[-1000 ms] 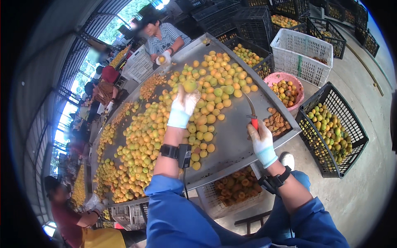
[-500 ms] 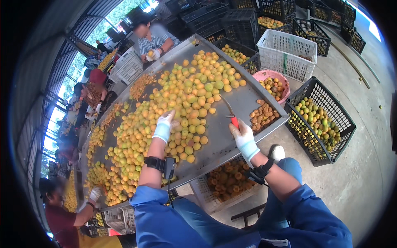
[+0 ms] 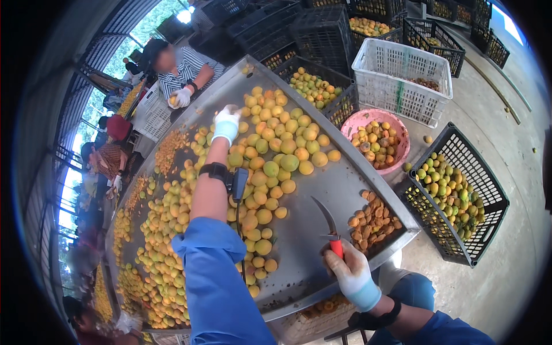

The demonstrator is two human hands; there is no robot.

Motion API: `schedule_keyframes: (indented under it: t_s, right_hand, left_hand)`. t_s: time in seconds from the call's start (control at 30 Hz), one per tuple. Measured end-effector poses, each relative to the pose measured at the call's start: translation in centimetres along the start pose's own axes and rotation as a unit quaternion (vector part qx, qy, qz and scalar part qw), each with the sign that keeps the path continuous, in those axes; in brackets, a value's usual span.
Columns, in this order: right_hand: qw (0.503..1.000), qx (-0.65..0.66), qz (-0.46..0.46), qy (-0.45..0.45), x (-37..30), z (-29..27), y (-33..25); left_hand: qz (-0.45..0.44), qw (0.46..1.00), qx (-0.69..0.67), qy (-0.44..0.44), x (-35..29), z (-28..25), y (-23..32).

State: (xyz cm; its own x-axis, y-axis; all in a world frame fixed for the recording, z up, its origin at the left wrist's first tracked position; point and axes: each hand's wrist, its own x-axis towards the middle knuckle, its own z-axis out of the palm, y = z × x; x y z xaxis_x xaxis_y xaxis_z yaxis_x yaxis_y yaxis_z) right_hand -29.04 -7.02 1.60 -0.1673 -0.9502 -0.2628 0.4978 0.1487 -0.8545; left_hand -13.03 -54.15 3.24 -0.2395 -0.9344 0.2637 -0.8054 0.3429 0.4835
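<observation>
A metal table (image 3: 305, 247) bears a broad heap of yellow-green apricots (image 3: 264, 167). My left hand (image 3: 227, 122), in a white glove, reaches to the far part of the heap. Its fingers are bent down among the fruit, so I cannot see whether they hold any. Over the table's near right part, my gloved right hand (image 3: 352, 270) is closed around the red handle of a curved knife (image 3: 334, 244). The thin blade points up and away to the left. Beyond the knife, brown apricot pits (image 3: 372, 224) lie in the table's right corner.
To the right stand a pink basin (image 3: 397, 164) of apricots and a black crate (image 3: 489, 210) of greenish fruit. A white crate (image 3: 405, 106) is behind them. Across the table a person (image 3: 184, 72) holds a fruit. More people sit along the left side.
My left hand has moved away from me, to the heap's far part. My right hand has come nearer with the knife, its blade more upright. The view has shifted.
</observation>
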Motion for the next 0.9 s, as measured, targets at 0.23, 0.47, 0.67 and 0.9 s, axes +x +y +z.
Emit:
schedule_keyframes:
  t_s: [0.23, 0.47, 0.67, 0.9]
  right_hand:
    - [0.998, 0.049, 0.031, -0.027, 3.5, -1.7, -4.7]
    - [0.996, 0.052, 0.072, -0.021, 6.0, -3.7, -6.0]
    - [0.996, 0.051, 0.063, 0.035, 7.2, -3.7, -5.6]
    - [0.997, 0.060, 0.044, 0.001, 5.3, -2.5, -5.5]
  left_hand:
    - [0.014, 1.000, 0.021, 0.018, 9.4, 11.2, 0.2]
    - [-0.059, 0.980, 0.168, -0.084, 15.7, 15.7, -4.8]
    - [0.012, 0.980, 0.175, -0.093, 14.1, 19.1, -0.6]
    - [0.002, 0.997, -0.008, -0.077, 12.5, 14.0, -7.5]
